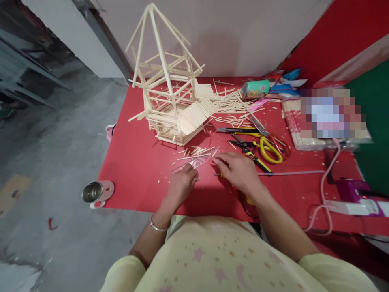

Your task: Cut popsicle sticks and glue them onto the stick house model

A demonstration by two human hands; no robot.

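My left hand (183, 181) is closed, fingers curled together at the near edge of a clear plastic ruler (199, 161). Whatever its fingertips may hold is too small to make out. Across from it, my right hand (238, 170) pinches at the ruler's right end, where a tiny pale bit shows that I cannot name for certain. Beneath the right hand lies what looks like a glue gun (249, 200), mostly hidden, its dark nozzle poking out left. Short wooden sticks (199, 151) lie just beyond the ruler. Behind them stands a tower-like frame of wooden sticks (170, 101).
Yellow-handled scissors (270, 150), pliers (251, 154) and a utility knife (240, 130) lie right of centre. Loose sticks (231, 103) and a green can (255, 89) are behind. A mug (99, 192) stands at the left edge. Cables and a power strip (352, 207) occupy the right.
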